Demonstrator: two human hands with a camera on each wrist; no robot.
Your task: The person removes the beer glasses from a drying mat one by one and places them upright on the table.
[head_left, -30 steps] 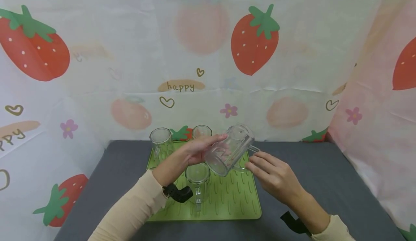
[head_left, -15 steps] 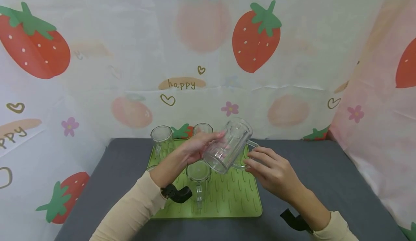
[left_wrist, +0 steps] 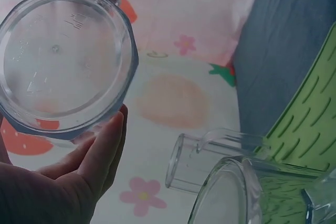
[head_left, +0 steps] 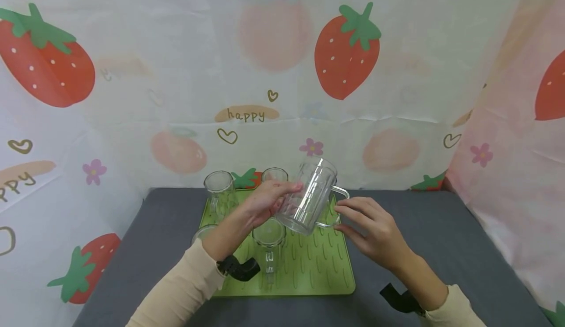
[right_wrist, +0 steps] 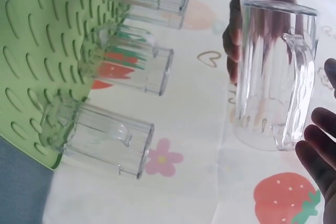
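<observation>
A clear glass mug (head_left: 309,197) is held tilted above the green ribbed mat, its handle (head_left: 343,189) facing right. My left hand (head_left: 267,200) grips the mug's body from the left, thumb along the near side. In the left wrist view the mug's round end (left_wrist: 65,61) faces the camera, with a small mark on it. Beside the handle is my right hand (head_left: 375,229), fingers loosely bent and parted. In the right wrist view its fingertips (right_wrist: 307,150) lie close to the handle's lower end; whether they touch it I cannot tell.
Several more glass mugs stand on the green mat (head_left: 320,268): one at back left (head_left: 219,194), one at back middle (head_left: 274,174), one at front middle (head_left: 269,241), one partly behind the left forearm (head_left: 204,231). A grey-covered table (head_left: 410,219) meets a strawberry-print cloth (head_left: 282,87).
The mug has turned a little in the left hand and stands somewhat more upright, its handle showing more fully. My right fingers have loosened and spread beside the handle.
</observation>
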